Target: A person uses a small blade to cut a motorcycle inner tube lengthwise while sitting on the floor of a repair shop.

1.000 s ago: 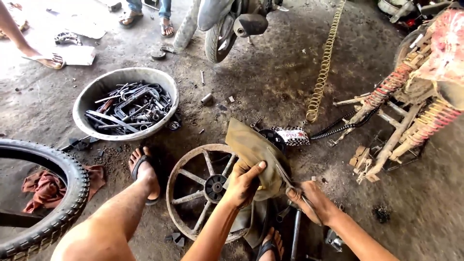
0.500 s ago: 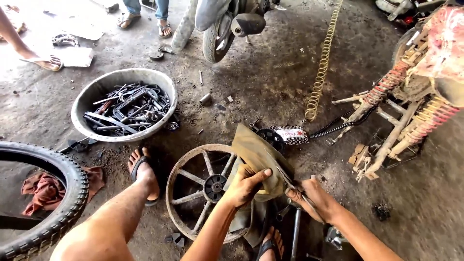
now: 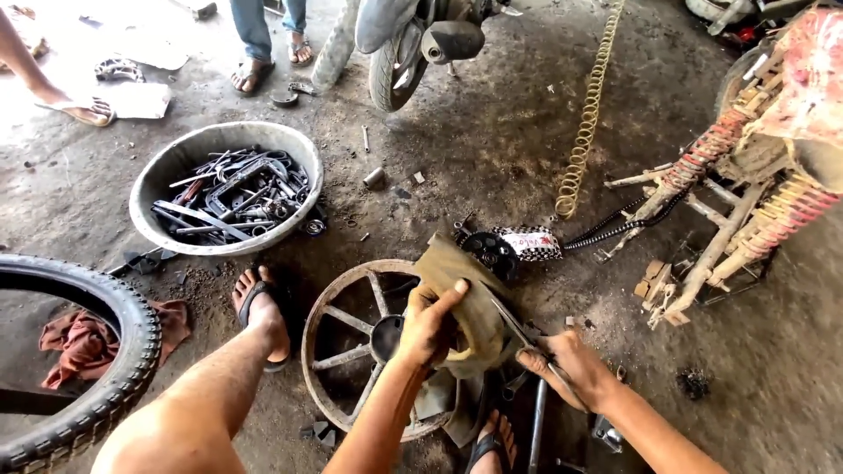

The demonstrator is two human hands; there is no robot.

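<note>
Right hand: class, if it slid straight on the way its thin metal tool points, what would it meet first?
The right hand aims up-left; it would probably first meet the folded tan rubber piece gripped by the left hand, though depth is unclear.

bright glare upper left, edges perhaps warped.

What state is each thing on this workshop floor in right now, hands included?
Left hand: gripping the rubber strip.
Right hand: closed on a thin metal tool.
Rubber strip: folded over the rim's edge.
Rim: flat on the floor, no tyre on it.
Tyre: off any wheel, lying nearby.
Basin: full of tools.
Rag: crumpled.
</note>
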